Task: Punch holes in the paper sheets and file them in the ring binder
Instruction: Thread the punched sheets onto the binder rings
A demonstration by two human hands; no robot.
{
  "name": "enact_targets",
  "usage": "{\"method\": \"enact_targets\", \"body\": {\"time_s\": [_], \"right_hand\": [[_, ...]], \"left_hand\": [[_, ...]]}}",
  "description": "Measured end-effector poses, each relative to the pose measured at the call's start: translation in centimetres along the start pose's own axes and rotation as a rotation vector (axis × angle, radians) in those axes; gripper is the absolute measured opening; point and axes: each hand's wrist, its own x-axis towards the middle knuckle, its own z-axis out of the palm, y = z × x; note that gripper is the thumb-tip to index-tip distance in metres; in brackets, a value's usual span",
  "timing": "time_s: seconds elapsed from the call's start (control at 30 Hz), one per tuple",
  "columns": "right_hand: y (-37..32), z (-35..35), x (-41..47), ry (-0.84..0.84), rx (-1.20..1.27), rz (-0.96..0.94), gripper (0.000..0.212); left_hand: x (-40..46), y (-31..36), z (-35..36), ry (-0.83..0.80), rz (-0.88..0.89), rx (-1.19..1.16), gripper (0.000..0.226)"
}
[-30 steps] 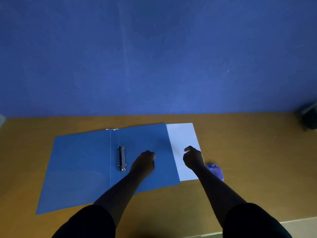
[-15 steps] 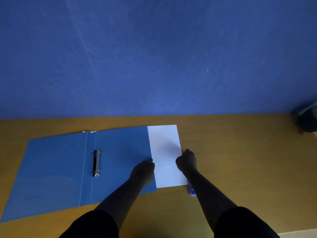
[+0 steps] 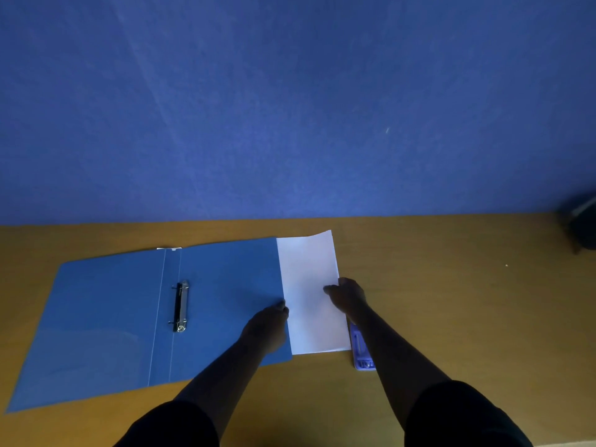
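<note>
An open blue ring binder (image 3: 106, 317) lies flat on the wooden table, its metal ring mechanism (image 3: 180, 306) near the spine. White paper sheets (image 3: 309, 295) stick out from under the binder's right cover. My left hand (image 3: 269, 324) rests on the binder's right edge where it meets the paper. My right hand (image 3: 346, 293) grips the sheets' right edge, and their far right corner curls up. A purple hole punch (image 3: 362, 350) lies just right of the paper, partly hidden by my right forearm.
The wooden table (image 3: 451, 301) stands against a blue wall (image 3: 290, 108). A dark object (image 3: 580, 224) sits at the table's far right edge. Pale floor shows at the bottom right corner.
My left hand slid from the binder's middle to its right edge. My right hand closed on the paper's right edge, whose far corner lifted. The camera view shifted sideways.
</note>
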Motion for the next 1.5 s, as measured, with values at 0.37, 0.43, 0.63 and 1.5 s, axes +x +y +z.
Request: {"method": "enact_targets", "body": {"time_s": [0.37,0.43,0.63,1.5], "right_hand": [[-0.9,0.7,-0.9,0.122,0.035,0.066,0.046],[-0.9,0.3,-0.7,0.113,0.072,0.093,0.047],[-0.4,0.0,0.2,0.019,0.144,0.113,0.05],[-1.4,-5.2,-4.2,0.129,-0.018,-0.265,0.044]], "left_hand": [[0.1,-0.2,0.4,0.011,-0.001,-0.015,0.063],[0.0,-0.1,0.5,0.016,-0.005,-0.018,0.063],[0.0,0.0,0.7,0.04,0.0,0.001,0.059],[-1.3,-0.5,-1.0,0.051,0.003,-0.25,0.057]]}}
